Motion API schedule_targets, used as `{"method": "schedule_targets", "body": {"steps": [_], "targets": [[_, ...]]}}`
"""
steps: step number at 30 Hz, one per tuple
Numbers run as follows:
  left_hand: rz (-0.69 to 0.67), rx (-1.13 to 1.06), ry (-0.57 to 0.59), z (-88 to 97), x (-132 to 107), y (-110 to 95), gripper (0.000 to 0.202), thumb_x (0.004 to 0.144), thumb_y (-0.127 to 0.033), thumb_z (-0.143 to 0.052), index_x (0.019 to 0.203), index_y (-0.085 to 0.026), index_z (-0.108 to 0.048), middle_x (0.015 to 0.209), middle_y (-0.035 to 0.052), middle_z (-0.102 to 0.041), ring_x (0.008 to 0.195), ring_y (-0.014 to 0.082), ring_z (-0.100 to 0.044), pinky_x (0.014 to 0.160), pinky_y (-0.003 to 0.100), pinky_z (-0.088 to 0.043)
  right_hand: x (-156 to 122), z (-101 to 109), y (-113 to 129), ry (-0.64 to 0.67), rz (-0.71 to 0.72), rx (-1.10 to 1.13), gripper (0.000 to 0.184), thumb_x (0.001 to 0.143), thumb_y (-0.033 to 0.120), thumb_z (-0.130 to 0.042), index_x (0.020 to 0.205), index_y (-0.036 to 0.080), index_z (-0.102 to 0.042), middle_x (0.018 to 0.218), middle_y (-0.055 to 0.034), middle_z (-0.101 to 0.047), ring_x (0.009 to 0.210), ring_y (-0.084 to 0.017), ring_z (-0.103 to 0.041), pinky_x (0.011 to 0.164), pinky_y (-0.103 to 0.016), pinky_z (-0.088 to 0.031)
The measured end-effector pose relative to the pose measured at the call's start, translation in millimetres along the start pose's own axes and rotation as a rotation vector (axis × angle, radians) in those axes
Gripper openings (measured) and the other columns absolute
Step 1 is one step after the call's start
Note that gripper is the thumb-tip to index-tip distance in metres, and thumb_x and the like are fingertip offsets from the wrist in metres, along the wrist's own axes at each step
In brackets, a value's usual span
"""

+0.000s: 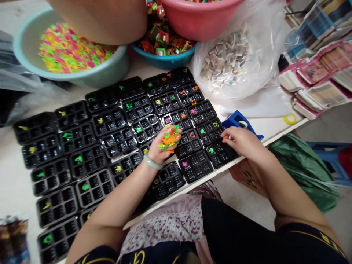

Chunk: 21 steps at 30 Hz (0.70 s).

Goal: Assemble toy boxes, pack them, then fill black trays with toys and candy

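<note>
My left hand, palm up and cupped over the middle trays, holds a heap of small plastic trinkets in orange, yellow and green. The fingers of my right hand are pinched together above the right end of the trays, with a bit of orange showing at the tips. Beneath it lies a black compartment tray with a green trinket in one compartment. Rows of similar black trays cover the table, many with one small coloured piece inside.
Behind the trays stand a pale blue basin of colourful plastic pieces, a blue basin of wrapped packets and a pink basin. A clear bag sits right of them. A blue tape dispenser lies near the edge, with printed card stacks beyond.
</note>
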<state>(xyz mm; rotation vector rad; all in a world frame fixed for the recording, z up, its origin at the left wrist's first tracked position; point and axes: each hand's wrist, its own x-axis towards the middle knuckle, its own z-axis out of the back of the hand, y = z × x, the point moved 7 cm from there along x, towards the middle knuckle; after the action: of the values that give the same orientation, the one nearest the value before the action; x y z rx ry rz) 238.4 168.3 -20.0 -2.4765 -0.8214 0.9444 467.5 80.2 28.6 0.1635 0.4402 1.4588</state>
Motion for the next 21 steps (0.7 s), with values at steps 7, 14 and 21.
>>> {"method": "schedule_targets", "body": {"steps": [7, 14, 21], "targets": [[0.023, -0.012, -0.018, 6.1, -3, 4, 0.009, 0.076, -0.019, -0.063, 0.082, -0.016, -0.058, 0.081, 0.0052, -0.065, 0.054, 0.0091, -0.056, 0.029, 0.009, -0.025, -18, -14, -9, 0.043, -0.059, -0.08, 0.013, 0.081, 0.018, -0.059, 0.089, 0.022, -0.069, 0.089, -0.0061, -0.07, 0.077, -0.023, -0.064, 0.066, -0.035, -0.046], [0.026, -0.02, -0.009, 5.3, -6, 4, 0.013, 0.074, -0.02, -0.065, 0.083, -0.016, -0.056, 0.079, 0.0046, -0.064, 0.053, 0.0089, -0.055, 0.029, 0.009, -0.023, 80, 19, 33, -0.187, 0.039, 0.122, 0.013, 0.087, 0.025, -0.058, 0.09, 0.024, -0.07, 0.094, -0.0069, -0.069, 0.087, -0.025, -0.062, 0.077, -0.039, -0.046], [-0.019, -0.043, 0.009, 11.8, -11, -4, 0.018, 0.073, -0.022, -0.068, 0.086, -0.017, -0.055, 0.082, 0.005, -0.065, 0.055, 0.0089, -0.056, 0.03, 0.008, -0.026, 181, -13, 28, -0.155, -0.077, 0.007, 0.017, 0.082, 0.021, -0.063, 0.095, 0.019, -0.073, 0.097, -0.0099, -0.065, 0.086, -0.025, -0.06, 0.075, -0.038, -0.044]]}}
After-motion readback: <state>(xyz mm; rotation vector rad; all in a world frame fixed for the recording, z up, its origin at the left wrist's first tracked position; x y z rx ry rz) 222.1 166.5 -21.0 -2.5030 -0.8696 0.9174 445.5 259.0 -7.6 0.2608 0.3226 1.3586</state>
